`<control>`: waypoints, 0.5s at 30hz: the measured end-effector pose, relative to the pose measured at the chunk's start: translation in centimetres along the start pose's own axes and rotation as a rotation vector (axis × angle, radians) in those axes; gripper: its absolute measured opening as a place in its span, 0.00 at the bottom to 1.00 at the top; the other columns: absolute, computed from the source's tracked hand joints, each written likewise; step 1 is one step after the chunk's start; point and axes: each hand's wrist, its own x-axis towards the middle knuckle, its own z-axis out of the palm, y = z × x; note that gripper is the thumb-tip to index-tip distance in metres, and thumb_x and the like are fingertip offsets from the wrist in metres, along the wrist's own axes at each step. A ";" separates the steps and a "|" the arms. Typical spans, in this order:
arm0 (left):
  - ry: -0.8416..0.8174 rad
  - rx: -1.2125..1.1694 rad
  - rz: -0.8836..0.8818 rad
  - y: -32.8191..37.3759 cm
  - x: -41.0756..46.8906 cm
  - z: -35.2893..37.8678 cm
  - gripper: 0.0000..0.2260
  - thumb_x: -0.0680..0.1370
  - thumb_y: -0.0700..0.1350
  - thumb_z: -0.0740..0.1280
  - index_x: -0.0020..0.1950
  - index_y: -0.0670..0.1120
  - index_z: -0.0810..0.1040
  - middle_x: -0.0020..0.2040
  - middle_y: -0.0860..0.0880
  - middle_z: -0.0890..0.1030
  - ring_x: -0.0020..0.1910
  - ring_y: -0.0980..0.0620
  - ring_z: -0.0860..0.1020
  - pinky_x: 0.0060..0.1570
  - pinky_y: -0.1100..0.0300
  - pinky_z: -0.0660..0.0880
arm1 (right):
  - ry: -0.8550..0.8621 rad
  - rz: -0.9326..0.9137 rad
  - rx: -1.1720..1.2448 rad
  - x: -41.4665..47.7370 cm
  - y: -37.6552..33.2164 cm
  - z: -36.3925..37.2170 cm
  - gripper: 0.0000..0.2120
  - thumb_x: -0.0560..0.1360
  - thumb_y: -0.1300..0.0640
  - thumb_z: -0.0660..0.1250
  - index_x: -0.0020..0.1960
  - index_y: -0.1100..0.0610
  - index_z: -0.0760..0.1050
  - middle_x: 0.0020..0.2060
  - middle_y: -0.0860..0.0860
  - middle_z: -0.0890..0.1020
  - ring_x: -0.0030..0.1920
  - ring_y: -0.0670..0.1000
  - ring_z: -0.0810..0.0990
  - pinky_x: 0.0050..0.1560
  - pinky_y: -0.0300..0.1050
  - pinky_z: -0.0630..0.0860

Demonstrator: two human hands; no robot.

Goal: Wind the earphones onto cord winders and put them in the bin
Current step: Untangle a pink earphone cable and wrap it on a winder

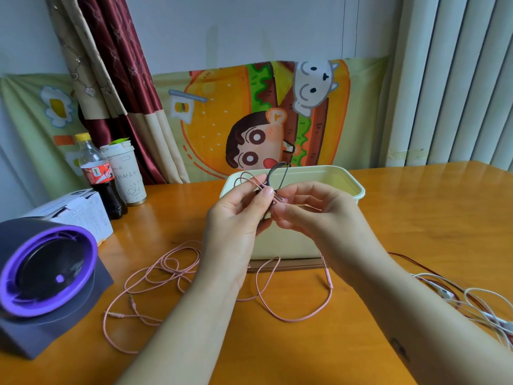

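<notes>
I am winding the pink cord onto the winder. My left hand is pinching the winder, and its thumb and fingers are pressing a few loops of cord against it. My right hand is pinching the cord just beside the winder, with its fingers curled round it. Both hands are hanging in the air in front of the bin, near its rim.

To do this well, I think the left fingers should be holding the winder tight, so the loops are not slipping off. The right fingers should be pulling the cord snug, but not hard, and laying each turn next to the last one. The thin cord looks like it could tangle or pop loose.

Most of the cord is lying loose on the surface, in messy loops under my hands and off to the left. It is running up from there to my fingers. So I judge the winding is only starting. White earphones are lying well apart on the right, not wound.
</notes>
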 end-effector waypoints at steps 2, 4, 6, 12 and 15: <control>-0.007 -0.005 0.003 0.0 0.0 0.0 0.11 0.75 0.48 0.69 0.57 0.54 0.80 0.49 0.52 0.86 0.49 0.56 0.83 0.43 0.66 0.77 | 0.006 0.010 0.002 0.0 -0.1 -0.1 0.05 0.70 0.66 0.72 0.44 0.59 0.81 0.40 0.57 0.84 0.39 0.49 0.83 0.44 0.40 0.81; -0.005 -0.001 0.006 -0.1 0.0 0.1 0.17 0.69 0.51 0.70 0.58 0.54 0.80 0.50 0.52 0.86 0.49 0.56 0.83 0.43 0.66 0.77 | 0.011 0.014 -0.023 0.0 -0.3 -0.3 0.05 0.70 0.66 0.72 0.45 0.61 0.81 0.41 0.58 0.84 0.39 0.50 0.83 0.44 0.40 0.81; 0.006 0.024 0.011 -0.2 0.0 0.1 0.17 0.67 0.53 0.71 0.55 0.57 0.80 0.50 0.53 0.86 0.50 0.55 0.83 0.42 0.67 0.76 | 0.019 0.004 -0.069 0.1 -0.5 -0.4 0.04 0.70 0.65 0.72 0.45 0.61 0.81 0.41 0.60 0.84 0.39 0.50 0.83 0.44 0.41 0.82; 0.046 -0.043 -0.069 -0.1 0.0 0.1 0.19 0.65 0.51 0.72 0.56 0.49 0.82 0.49 0.52 0.86 0.49 0.57 0.83 0.41 0.68 0.76 | 0.034 -0.088 -0.292 -0.1 -0.9 -0.4 0.03 0.70 0.62 0.74 0.43 0.57 0.81 0.38 0.53 0.84 0.35 0.42 0.82 0.38 0.33 0.78; 0.025 -0.174 -0.151 0.0 -0.1 0.3 0.18 0.67 0.47 0.71 0.55 0.46 0.82 0.49 0.50 0.86 0.46 0.58 0.83 0.39 0.69 0.76 | 0.047 -0.128 -0.407 -0.2 -0.9 -0.3 0.04 0.71 0.59 0.74 0.43 0.52 0.81 0.38 0.49 0.84 0.36 0.41 0.83 0.37 0.34 0.78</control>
